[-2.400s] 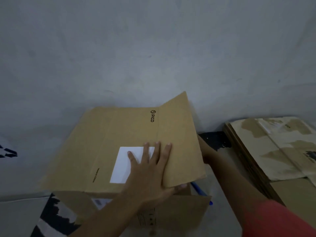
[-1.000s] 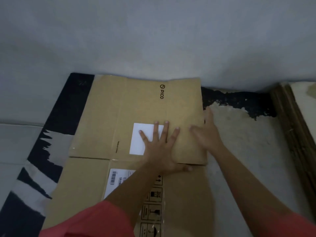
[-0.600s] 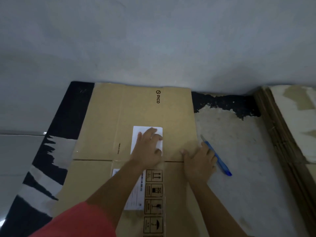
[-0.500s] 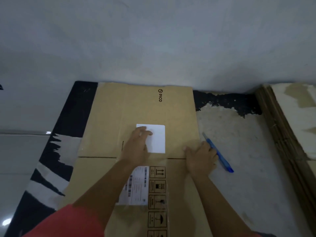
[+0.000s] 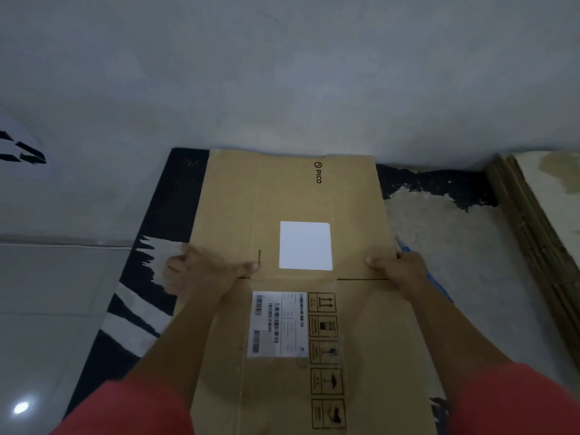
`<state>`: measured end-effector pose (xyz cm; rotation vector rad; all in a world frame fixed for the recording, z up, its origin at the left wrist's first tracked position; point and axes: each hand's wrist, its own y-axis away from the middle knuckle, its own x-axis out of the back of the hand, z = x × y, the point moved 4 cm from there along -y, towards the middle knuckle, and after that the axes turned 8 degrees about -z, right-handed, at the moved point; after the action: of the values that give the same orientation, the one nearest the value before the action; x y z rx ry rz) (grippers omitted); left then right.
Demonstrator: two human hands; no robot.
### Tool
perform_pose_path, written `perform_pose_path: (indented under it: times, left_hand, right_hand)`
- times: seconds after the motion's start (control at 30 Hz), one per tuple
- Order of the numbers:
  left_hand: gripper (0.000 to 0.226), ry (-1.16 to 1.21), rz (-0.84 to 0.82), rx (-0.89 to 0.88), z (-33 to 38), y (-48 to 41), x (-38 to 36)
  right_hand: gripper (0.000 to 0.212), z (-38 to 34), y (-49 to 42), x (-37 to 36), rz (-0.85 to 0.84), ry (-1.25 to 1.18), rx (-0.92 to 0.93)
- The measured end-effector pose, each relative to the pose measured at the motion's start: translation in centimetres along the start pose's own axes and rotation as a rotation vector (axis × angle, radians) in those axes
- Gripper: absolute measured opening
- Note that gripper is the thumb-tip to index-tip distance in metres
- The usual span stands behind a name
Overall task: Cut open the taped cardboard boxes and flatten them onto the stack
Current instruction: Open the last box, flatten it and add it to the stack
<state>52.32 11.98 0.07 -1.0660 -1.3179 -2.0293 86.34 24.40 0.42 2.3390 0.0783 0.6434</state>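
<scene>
The flattened PICO box [image 5: 292,199] lies on the floor [image 5: 464,252]. Both hands have left its middle. The left hand [image 5: 201,271] now clamps the 9 o'clock edge and the right hand [image 5: 400,271] the 3 o'clock edge, beside the blue cutter [image 5: 441,288]. Flattening looks done, and lifting it toward the cardboard stack [image 5: 533,246] at 3 o'clock likely follows.

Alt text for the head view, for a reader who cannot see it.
The left hand and right hand grip opposite side edges of a flattened cardboard box lying flat; a blue tool lies partly under the right hand.
</scene>
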Motion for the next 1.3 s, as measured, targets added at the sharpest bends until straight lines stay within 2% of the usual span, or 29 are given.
perform_pose_path:
  times: [0.1, 0.23, 0.33, 0.47, 0.63, 0.8, 0.97, 1.2, 1.3]
  left_hand:
    - [0.134, 0.046, -0.004, 0.014, -0.2, -0.6, 0.8]
    - [0.128, 0.067, 0.009, -0.102, -0.5, -0.6, 1.5]
    - [0.122, 0.104, 0.047, -0.187, -0.5, 0.1, 2.0]
    - [0.111, 0.254, -0.028, -0.276, -0.9, 0.5, 2.5]
    - [0.103, 0.374, -0.006, -0.343, -0.4, 3.6, 3.9]
    - [0.105, 0.419, -0.007, -0.457, 3.6, 9.0, 5.1]
    - [0.114, 0.436, 0.021, -0.493, 7.4, 16.4, 3.4]
    - [0.11, 0.47, -0.038, -0.59, 12.6, 27.7, -3.3]
    - [0.108, 0.491, -0.093, -0.637, 15.6, 32.3, -6.8]
  right_hand:
    - [0.058, 0.1, 0.0, -0.1, -0.04, -0.029, 0.002]
    - [0.071, 0.1, 1.5, -0.7, 0.101, 0.163, 0.146]
    - [0.058, -0.7, 3.1, -1.2, 0.135, 0.18, 0.262]
    - [0.041, -2.0, 4.7, -0.6, 0.18, 0.209, 0.331]
    - [0.046, -3.3, 6.7, 2.3, 0.199, 0.205, 0.39]
    - [0.063, -3.6, 8.7, 8.6, 0.227, 0.168, 0.494]
    - [0.043, -1.9, 11.1, 17.8, 0.296, 0.135, 0.53]
    - [0.053, 3.8, 13.0, 32.1, 0.397, 0.164, 0.523]
    - [0.048, 6.7, 14.0, 38.6, 0.443, 0.163, 0.514]
